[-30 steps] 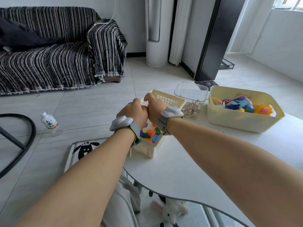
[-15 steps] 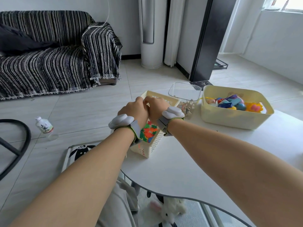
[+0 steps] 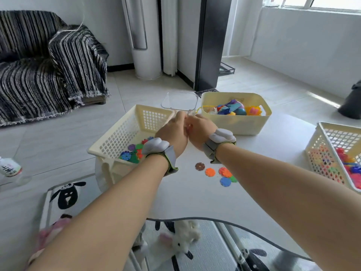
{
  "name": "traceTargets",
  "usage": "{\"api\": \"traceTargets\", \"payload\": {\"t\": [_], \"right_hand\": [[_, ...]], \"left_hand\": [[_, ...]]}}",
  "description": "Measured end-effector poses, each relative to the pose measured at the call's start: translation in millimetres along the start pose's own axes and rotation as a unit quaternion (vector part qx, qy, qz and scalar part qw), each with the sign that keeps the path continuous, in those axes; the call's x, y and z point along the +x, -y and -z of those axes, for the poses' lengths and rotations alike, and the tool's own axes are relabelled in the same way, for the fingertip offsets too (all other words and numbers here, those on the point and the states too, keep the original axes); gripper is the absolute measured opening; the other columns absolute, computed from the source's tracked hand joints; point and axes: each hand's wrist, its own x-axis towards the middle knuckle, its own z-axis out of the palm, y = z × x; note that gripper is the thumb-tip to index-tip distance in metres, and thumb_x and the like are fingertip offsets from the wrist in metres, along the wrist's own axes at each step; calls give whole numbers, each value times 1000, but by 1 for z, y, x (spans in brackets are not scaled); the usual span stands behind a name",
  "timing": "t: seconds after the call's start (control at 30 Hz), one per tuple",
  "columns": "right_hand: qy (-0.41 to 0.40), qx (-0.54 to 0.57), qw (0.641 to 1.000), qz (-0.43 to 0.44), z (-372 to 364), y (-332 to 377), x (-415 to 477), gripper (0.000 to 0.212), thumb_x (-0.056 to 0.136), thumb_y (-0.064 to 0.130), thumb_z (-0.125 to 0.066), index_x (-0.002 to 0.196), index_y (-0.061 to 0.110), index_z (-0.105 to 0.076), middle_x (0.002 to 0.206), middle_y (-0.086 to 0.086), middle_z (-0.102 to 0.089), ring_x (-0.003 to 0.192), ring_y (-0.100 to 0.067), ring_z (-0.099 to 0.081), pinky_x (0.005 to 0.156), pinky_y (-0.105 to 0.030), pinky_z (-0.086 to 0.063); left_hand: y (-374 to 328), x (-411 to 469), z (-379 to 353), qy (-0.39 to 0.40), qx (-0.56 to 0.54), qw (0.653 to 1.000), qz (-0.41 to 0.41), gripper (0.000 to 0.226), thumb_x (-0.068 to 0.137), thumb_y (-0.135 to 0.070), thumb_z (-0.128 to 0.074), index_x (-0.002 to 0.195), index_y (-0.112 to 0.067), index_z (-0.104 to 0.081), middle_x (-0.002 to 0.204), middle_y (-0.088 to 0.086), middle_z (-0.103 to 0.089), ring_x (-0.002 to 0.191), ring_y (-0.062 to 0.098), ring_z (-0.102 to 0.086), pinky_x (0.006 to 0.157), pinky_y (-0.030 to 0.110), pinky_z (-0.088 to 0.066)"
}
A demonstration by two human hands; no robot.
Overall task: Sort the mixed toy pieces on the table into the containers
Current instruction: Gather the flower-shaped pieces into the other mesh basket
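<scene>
Toy pieces (image 3: 210, 172) on table (image 3: 195, 200) | left basket (image 3: 119, 135), right basket (image 3: 320, 153) flanking | tub (image 3: 234, 125) behind

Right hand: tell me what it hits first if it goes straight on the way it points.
The left hand: the right hand points up and to the left, and its fingers touch the left hand's. Past that, it would probably meet the clear container behind them, though depth is unclear.

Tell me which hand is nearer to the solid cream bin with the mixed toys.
The right hand. It is just left of the solid cream bin, close to its wall. The left hand is farther left, beyond the right hand, by the lattice basket.
</scene>
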Motion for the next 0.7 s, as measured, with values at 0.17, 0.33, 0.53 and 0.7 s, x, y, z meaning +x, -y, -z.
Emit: {"api": "traceTargets", "payload": {"t": [0.17, 0.33, 0.53, 0.7], "right_hand": [[23, -35, 998, -48, -8, -70, -40, 27, 90, 32, -49, 115, 25, -58, 121, -2, -51, 116, -27, -46, 91, -32, -41], [71, -89, 989, -89, -16, -122, -83, 55, 87, 53, -50, 136, 31, -40, 149, 1, -30, 141, -22, -19, 111, -37, -20], [132, -118, 971, -158, -25, -157, -110, 76, 81, 75, -30, 146, 39, -13, 159, 1, 3, 146, -26, 10, 117, -49, 5], [156, -104, 972, -145, -29, -159, -111, 81, 85, 73, -19, 150, 28, -2, 159, 0, 4, 146, -22, 8, 118, -43, 5]], "left_hand": [[-15, -14, -53, 67, -20, 996, -55, 45, 92, -33, -49, 133, -21, -35, 123, 9, -53, 108, 33, -52, 82, 41, -48], [-24, -35, -92, 148, 37, 986, -66, 77, 80, -65, -51, 141, -23, -28, 143, -2, -37, 131, 24, -34, 100, 37, -35], [-21, -49, -119, 220, 106, 967, -66, 108, 67, -85, -41, 150, -26, -3, 159, -5, 3, 146, 22, 7, 118, 46, 0], [-25, -41, -130, 247, 119, 960, -55, 107, 68, -87, -33, 149, -27, 4, 158, 0, 15, 145, 23, 15, 117, 49, 9]]}}
